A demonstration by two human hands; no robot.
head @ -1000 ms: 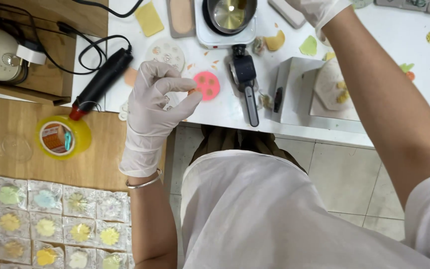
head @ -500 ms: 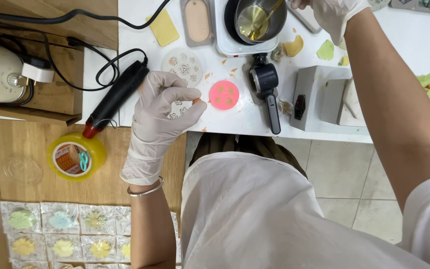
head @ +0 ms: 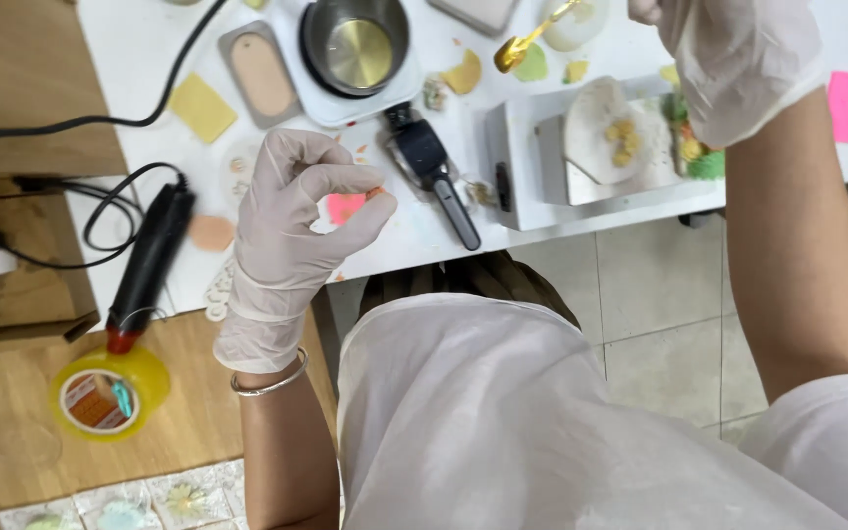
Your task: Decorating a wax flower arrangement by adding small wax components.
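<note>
My left hand (head: 296, 221), in a thin white glove with a silver bangle at the wrist, hovers over the white table's (head: 404, 231) front edge. Its thumb and forefinger pinch a tiny orange piece (head: 375, 193) just above a pink disc (head: 344, 207). My gloved right hand (head: 738, 59) is at the top right, over a white block (head: 542, 191) carrying a round white mould (head: 596, 128) with yellow bits. A gold spoon (head: 514, 54) slants up toward that hand; the grip itself is cut off by the frame's top edge.
A metal pot (head: 355, 49) sits on a white hot plate, its black handle (head: 434, 167) pointing toward me. A black corded tool (head: 149, 260), a yellow tape roll (head: 110, 393) and bagged flower pieces (head: 149, 501) lie left on the wooden bench. A pink note (head: 846, 103) is far right.
The view has shifted left and closer. My left hand keeps its pinch over the pink disc. My right hand has dropped lower over the white block, and the gold spoon now shows.
</note>
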